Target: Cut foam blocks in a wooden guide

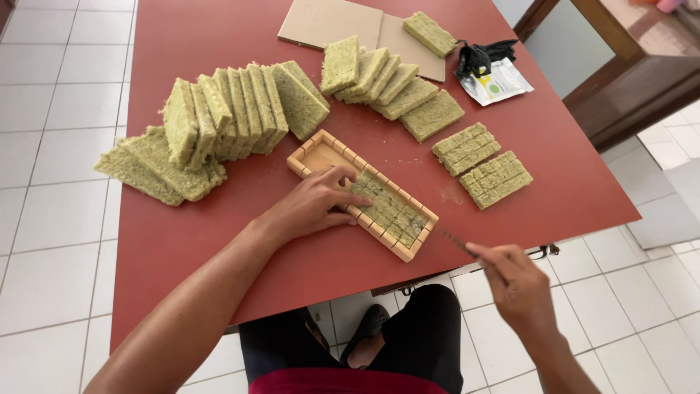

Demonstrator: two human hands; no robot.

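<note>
The green slab (386,208) is lying in the wooden tray (310,157) near the table's (219,44) front edge, the left hand (313,204) pressing on it open-fingered while the right hand (518,281) is gripping a thin blade (452,241). The blade could be slipping toward those fingers (they are sitting close). Beyond are lying two scored blocks (481,164) and roughly twenty uncut slabs (233,109).

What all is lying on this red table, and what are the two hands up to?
Wooden slotted frame: one, pale wood, table centre, green slab inside.
Green fibrous slabs: many, leaning rows at left and top.
Scored slabs: two, green, right of frame.
Cardboard sheet: one, brown, top edge.
Packet: one, white, with black plastic, upper right.
Table: one, red.
Left hand: steadies the frame.
Right hand: holds a thin blade.
</note>
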